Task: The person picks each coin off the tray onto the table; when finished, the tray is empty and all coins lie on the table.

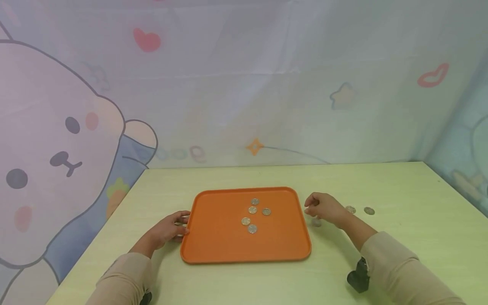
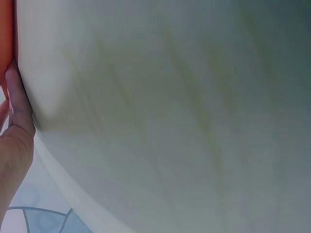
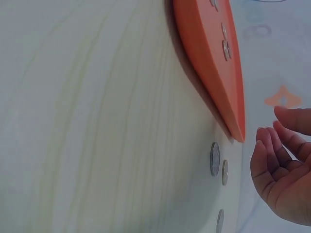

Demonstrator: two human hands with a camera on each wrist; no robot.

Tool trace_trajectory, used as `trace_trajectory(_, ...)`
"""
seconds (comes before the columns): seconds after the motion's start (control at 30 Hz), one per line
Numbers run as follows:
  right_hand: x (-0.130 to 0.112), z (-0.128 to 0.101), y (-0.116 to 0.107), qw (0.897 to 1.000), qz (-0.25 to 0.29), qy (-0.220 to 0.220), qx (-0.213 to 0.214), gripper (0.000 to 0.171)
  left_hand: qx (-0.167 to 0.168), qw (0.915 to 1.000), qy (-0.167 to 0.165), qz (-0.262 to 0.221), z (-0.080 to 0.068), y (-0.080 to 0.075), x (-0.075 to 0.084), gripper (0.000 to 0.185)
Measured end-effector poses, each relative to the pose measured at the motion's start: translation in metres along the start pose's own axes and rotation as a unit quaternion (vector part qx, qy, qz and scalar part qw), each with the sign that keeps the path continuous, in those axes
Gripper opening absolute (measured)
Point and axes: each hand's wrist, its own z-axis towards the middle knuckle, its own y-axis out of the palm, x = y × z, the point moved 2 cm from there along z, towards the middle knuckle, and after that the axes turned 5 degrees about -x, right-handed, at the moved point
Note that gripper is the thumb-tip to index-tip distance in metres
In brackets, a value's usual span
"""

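Observation:
An orange tray [image 1: 217,250] lies flat with several silver coins [image 1: 252,228] on its middle and right part. My left hand [image 1: 169,228] rests its fingertips against the tray's left rim; in the left wrist view fingers [image 2: 18,97] lie along the tray's side. Just off the right rim hovers my right hand [image 1: 324,207], fingers loosely bent. Nothing shows between its fingers and thumb in the right wrist view. One coin [image 1: 316,222] lies on the table right beneath this hand, and two more, a nearer coin [image 1: 350,209] and a farther coin [image 1: 369,210], lie to its right.
The pale yellow-green table [image 1: 244,284] carries the tray and loose coins. Behind it hangs a light curtain [image 1: 244,106] printed with a bear, hearts and stars. A black device [image 1: 359,276] sits below the right wrist.

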Motion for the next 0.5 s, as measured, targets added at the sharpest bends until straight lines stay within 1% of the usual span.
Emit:
trace_trajectory(0.13, -0.003, 0.005, 0.004, 1.000, 0.004, 0.006, -0.003, 0.015, -0.001, 1.0000, 0.000, -0.001, 0.000, 0.000, -0.001, 0.055)
trace_trajectory(0.27, -0.006, 0.010, 0.009, 1.000, 0.022, 0.001, -0.011, 0.017, -0.004, 1.0000, 0.003, -0.001, 0.000, 0.000, -0.002, 0.055)
trace_trajectory(0.37, -0.007, 0.013, 0.012, 0.999, 0.037, -0.020, -0.019, 0.019, -0.007, 1.0000, 0.006, 0.000, 0.001, -0.001, -0.003, 0.055)
trace_trajectory(0.4, 0.001, 0.019, 0.013, 0.998, 0.044, -0.045, -0.026, 0.018, -0.008, 0.9999, 0.007, -0.001, 0.001, -0.001, -0.003, 0.055)
trace_trajectory(0.5, 0.000, 0.023, 0.017, 0.996, 0.049, -0.067, -0.033, 0.020, -0.010, 0.9999, 0.009, -0.003, 0.001, -0.001, -0.002, 0.055)
